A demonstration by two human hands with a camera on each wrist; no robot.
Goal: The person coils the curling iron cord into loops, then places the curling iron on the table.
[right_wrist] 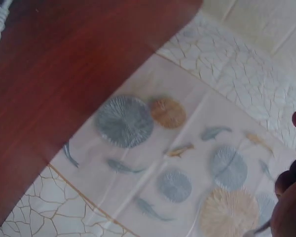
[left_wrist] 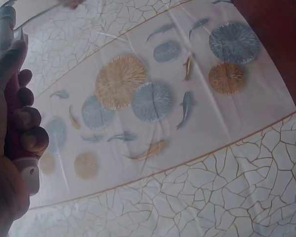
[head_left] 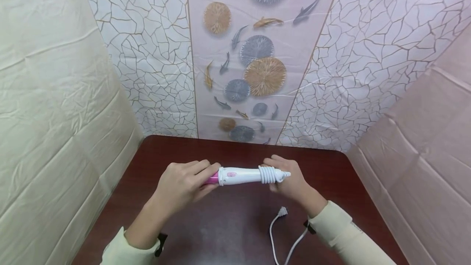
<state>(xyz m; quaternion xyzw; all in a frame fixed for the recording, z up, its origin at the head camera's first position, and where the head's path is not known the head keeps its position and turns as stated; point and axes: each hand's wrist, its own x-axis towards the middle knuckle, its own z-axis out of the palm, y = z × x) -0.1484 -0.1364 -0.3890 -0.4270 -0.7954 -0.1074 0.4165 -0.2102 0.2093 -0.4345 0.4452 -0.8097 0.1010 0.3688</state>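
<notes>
A hair styling iron (head_left: 241, 176), white at the handle and pink along the barrel, is held level above the table in the head view. My left hand (head_left: 187, 179) grips its pink barrel (head_left: 211, 178), fingers wrapped round it in the left wrist view; a white end cap (left_wrist: 31, 175) shows below them. Several turns of white cord (head_left: 267, 174) circle the handle's right end. Behind that end, my right hand (head_left: 292, 179) holds the cord, which runs off the handle toward it in the left wrist view. Its fingertips are partly hidden by the handle.
The loose cord (head_left: 272, 238) trails on the dark red-brown table (head_left: 220, 232) near the right forearm, ending in a two-prong plug (head_left: 282, 211). Patterned cloth with fish (head_left: 266, 76) hangs behind the table. Pale cloth walls (head_left: 55, 134) stand on both sides.
</notes>
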